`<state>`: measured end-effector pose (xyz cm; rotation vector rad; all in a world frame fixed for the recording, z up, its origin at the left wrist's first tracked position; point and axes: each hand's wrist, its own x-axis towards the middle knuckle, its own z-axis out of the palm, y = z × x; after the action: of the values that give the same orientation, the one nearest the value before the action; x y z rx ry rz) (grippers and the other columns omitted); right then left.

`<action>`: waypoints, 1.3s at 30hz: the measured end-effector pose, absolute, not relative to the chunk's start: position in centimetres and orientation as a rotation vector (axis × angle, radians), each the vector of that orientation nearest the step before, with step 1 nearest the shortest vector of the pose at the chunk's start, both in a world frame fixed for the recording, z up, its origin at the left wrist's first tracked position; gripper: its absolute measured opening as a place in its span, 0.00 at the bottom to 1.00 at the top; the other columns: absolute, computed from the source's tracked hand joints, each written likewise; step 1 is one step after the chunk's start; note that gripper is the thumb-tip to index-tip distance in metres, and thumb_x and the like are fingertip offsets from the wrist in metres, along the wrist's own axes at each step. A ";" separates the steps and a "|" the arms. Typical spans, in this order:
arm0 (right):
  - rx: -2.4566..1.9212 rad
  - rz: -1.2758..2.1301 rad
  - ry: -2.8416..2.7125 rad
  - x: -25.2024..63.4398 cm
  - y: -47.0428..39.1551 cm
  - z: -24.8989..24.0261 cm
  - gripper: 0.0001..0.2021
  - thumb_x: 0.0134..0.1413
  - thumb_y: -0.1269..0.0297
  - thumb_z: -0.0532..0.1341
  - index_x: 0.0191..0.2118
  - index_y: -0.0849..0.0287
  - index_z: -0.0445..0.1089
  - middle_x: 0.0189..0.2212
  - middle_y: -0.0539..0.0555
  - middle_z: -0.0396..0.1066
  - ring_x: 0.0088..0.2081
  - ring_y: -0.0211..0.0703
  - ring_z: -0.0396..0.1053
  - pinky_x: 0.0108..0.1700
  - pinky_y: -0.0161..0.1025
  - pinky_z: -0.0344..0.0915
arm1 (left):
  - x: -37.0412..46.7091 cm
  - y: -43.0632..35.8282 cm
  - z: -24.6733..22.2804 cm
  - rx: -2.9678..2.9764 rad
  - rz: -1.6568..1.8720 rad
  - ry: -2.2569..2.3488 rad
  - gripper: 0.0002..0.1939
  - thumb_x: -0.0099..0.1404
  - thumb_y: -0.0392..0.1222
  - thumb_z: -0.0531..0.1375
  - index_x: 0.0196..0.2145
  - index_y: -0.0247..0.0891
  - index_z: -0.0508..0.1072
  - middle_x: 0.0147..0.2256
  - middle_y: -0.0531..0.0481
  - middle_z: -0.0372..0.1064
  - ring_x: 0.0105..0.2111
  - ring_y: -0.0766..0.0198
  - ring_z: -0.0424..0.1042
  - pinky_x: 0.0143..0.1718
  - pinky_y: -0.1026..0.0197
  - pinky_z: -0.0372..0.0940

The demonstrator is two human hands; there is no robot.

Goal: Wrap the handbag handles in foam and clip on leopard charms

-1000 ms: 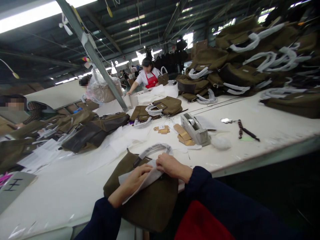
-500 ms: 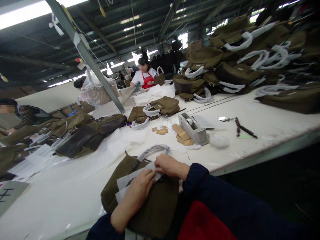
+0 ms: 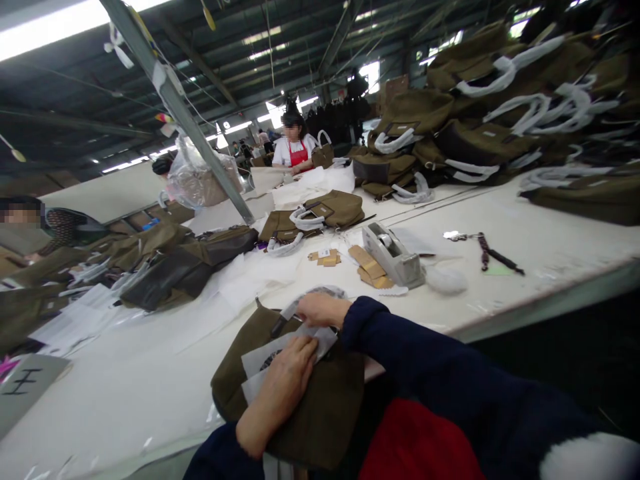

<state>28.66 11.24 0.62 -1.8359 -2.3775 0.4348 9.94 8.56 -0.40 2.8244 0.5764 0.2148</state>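
Compared with the earlier frames, the bare right hand (image 3: pixel 323 311) is being held farther left and higher, away from the white sheet's right part and over the bag handle wrapped in whitish plastic (image 3: pixel 327 291). Its fingers are being kept curled and close together against the wrapping; the fingertips are being partly hidden, so whether anything is being pinched cannot be told. By the bare left hand (image 3: pixel 285 377), the thin white sheet with dark print (image 3: pixel 254 361) is being pressed flat onto the olive-green fabric bag (image 3: pixel 320 417); its fingers are being laid side by side, extended and only slightly bent, with no pinch being shown. At the near edge of the long white tabletop (image 3: pixel 135 373), the bag is being held tilted, partly over the edge. Beyond it, a grey tape dispenser (image 3: pixel 395 259) is being supported by the tabletop, just beside brown card pieces (image 3: pixel 369 265).
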 end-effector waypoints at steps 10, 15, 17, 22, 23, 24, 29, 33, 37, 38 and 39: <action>-1.695 0.317 -2.140 29.8 2.5 -0.5 0.06 0.62 0.69 0.57 0.37 0.60 0.72 0.35 0.53 0.72 0.36 0.39 0.67 0.37 0.33 0.59 | 10.1 7.9 -0.9 2.840 0.278 0.553 0.15 0.70 0.32 0.51 0.52 0.39 0.69 0.49 0.45 0.70 0.51 0.57 0.69 0.55 0.52 0.67; -1.630 0.182 -2.056 29.4 1.5 -3.5 0.05 0.62 0.70 0.58 0.35 0.61 0.70 0.34 0.52 0.69 0.37 0.39 0.65 0.37 0.33 0.59 | 10.1 7.1 -0.7 2.828 0.341 0.599 0.14 0.70 0.33 0.51 0.50 0.39 0.70 0.49 0.44 0.68 0.52 0.57 0.68 0.55 0.52 0.67; -1.628 0.148 -2.080 29.3 1.6 -3.8 0.06 0.63 0.71 0.57 0.34 0.61 0.70 0.34 0.52 0.69 0.37 0.40 0.65 0.37 0.34 0.60 | 10.1 6.9 -0.4 2.846 0.419 0.647 0.13 0.70 0.32 0.51 0.47 0.40 0.72 0.50 0.44 0.66 0.52 0.55 0.67 0.55 0.51 0.67; -1.605 0.137 -2.113 29.2 2.0 -3.7 0.07 0.64 0.71 0.56 0.35 0.62 0.70 0.35 0.53 0.69 0.37 0.40 0.65 0.39 0.34 0.62 | 11.4 7.2 0.5 2.924 0.473 0.815 0.16 0.67 0.32 0.55 0.52 0.39 0.69 0.51 0.43 0.66 0.53 0.51 0.64 0.55 0.44 0.64; -1.609 0.146 -2.113 29.2 2.1 -3.7 0.07 0.64 0.71 0.56 0.35 0.62 0.70 0.35 0.53 0.69 0.38 0.40 0.65 0.39 0.34 0.62 | 11.8 7.3 0.6 2.929 0.398 0.833 0.14 0.67 0.33 0.55 0.50 0.38 0.70 0.47 0.43 0.68 0.49 0.51 0.65 0.52 0.45 0.65; -1.619 0.163 -2.108 29.2 2.1 -3.6 0.07 0.63 0.72 0.57 0.35 0.62 0.70 0.34 0.53 0.69 0.37 0.40 0.65 0.39 0.35 0.63 | 12.1 7.5 0.5 2.922 0.324 0.834 0.11 0.68 0.33 0.55 0.46 0.38 0.72 0.43 0.44 0.69 0.46 0.52 0.66 0.49 0.47 0.66; -1.633 0.159 -1.822 29.2 -0.2 -3.4 0.05 0.61 0.72 0.59 0.41 0.61 0.71 0.40 0.55 0.69 0.43 0.43 0.66 0.46 0.38 0.66 | 12.4 7.9 -0.6 2.807 0.374 0.799 0.12 0.71 0.36 0.52 0.34 0.38 0.73 0.34 0.47 0.66 0.40 0.56 0.66 0.43 0.53 0.66; -1.653 -0.011 -1.632 27.5 -3.0 -4.8 0.08 0.61 0.71 0.59 0.45 0.59 0.71 0.43 0.56 0.72 0.47 0.46 0.66 0.50 0.43 0.65 | 12.1 7.9 -1.4 2.761 0.470 0.795 0.12 0.72 0.37 0.51 0.34 0.39 0.73 0.34 0.48 0.66 0.39 0.56 0.66 0.43 0.53 0.66; -1.658 -0.117 -1.829 25.9 -3.4 -6.3 0.18 0.60 0.68 0.61 0.56 0.61 0.66 0.52 0.59 0.70 0.54 0.49 0.64 0.56 0.49 0.61 | 12.1 7.8 -1.7 2.752 0.512 0.801 0.12 0.72 0.37 0.51 0.34 0.39 0.73 0.34 0.47 0.66 0.38 0.56 0.67 0.43 0.53 0.66; -1.656 -0.120 -1.863 25.7 -3.2 -6.4 0.21 0.60 0.66 0.61 0.58 0.62 0.64 0.54 0.60 0.69 0.55 0.50 0.62 0.57 0.49 0.59 | 12.1 7.9 -1.7 2.750 0.513 0.804 0.12 0.72 0.37 0.51 0.34 0.39 0.73 0.33 0.47 0.66 0.38 0.56 0.67 0.43 0.53 0.66; -1.651 -0.117 -1.891 25.7 -3.0 -6.5 0.22 0.61 0.65 0.61 0.59 0.62 0.63 0.55 0.60 0.68 0.57 0.50 0.61 0.58 0.50 0.58 | 12.2 7.9 -1.6 2.748 0.512 0.806 0.12 0.71 0.37 0.51 0.34 0.39 0.73 0.33 0.47 0.67 0.38 0.56 0.67 0.42 0.53 0.66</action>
<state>25.75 -3.04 -6.49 -1.6513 -1.8908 -0.1168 12.15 7.90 -1.61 2.7478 0.8065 0.5119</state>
